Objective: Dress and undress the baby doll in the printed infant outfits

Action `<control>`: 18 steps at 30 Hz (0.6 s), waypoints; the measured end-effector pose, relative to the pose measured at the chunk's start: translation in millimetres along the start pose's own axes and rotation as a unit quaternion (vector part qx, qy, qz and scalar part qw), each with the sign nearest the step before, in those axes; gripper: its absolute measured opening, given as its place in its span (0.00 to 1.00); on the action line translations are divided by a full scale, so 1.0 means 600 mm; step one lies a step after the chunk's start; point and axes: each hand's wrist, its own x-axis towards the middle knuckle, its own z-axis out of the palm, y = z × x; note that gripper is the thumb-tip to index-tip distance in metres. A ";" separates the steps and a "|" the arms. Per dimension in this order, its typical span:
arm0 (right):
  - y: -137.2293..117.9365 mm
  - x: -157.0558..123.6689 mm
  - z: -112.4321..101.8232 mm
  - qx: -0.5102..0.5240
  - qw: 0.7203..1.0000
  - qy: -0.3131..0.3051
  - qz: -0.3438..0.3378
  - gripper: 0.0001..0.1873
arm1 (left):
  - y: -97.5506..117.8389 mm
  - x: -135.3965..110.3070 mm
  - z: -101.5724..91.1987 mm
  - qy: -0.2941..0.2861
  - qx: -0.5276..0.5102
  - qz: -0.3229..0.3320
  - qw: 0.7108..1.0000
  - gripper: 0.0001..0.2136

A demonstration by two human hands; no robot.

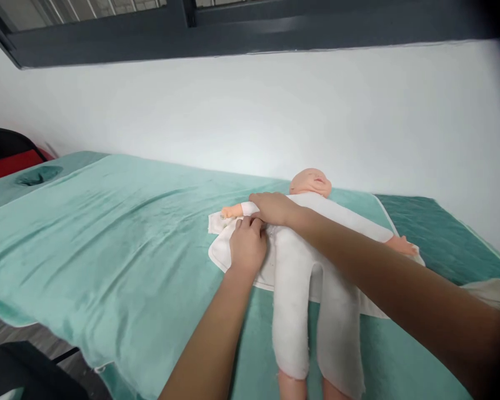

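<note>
A baby doll (295, 289) with a white cloth body lies on its back, head toward the wall and arms spread. Beneath it a white baby garment (220, 253) is laid out, its edges showing on both sides. My right hand (273, 208) reaches across the doll and closes over its arm on the left side, near the shoulder; part of the fingers is hidden. Just below, my left hand (248, 244) has its curled fingers on the garment beside that arm. The doll's small hand (232, 211) rests over the garment's sleeve end, where small snaps show.
A green sheet (108, 239) covers the padded table, which has a face hole (39, 175) at its left end. The white wall (191, 111) runs along the far side under a dark window frame (250, 28). A red and black chair (10, 155) stands at far left.
</note>
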 end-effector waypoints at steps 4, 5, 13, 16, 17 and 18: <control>0.010 -0.029 -0.008 0.061 0.994 0.081 0.041 0.14 | -0.004 0.021 0.005 -0.011 0.014 -0.029 0.999 0.16; 0.011 -0.034 -0.008 0.075 0.992 0.095 0.045 0.14 | -0.007 0.028 0.005 -0.022 0.010 -0.039 0.999 0.16; 0.002 -0.056 -0.011 0.118 0.985 0.126 -0.022 0.20 | -0.048 0.049 -0.003 0.018 -0.226 -0.144 0.963 0.12; -0.001 -0.060 -0.013 0.104 0.988 0.115 -0.020 0.24 | -0.054 0.047 -0.008 0.067 -0.372 -0.205 0.903 0.07; -0.001 -0.061 -0.013 0.094 0.989 0.112 -0.018 0.26 | -0.055 0.047 -0.009 0.077 -0.406 -0.213 0.885 0.05; -0.001 -0.062 -0.013 0.082 0.990 0.110 -0.016 0.28 | -0.055 0.047 -0.009 0.084 -0.431 -0.216 0.872 0.04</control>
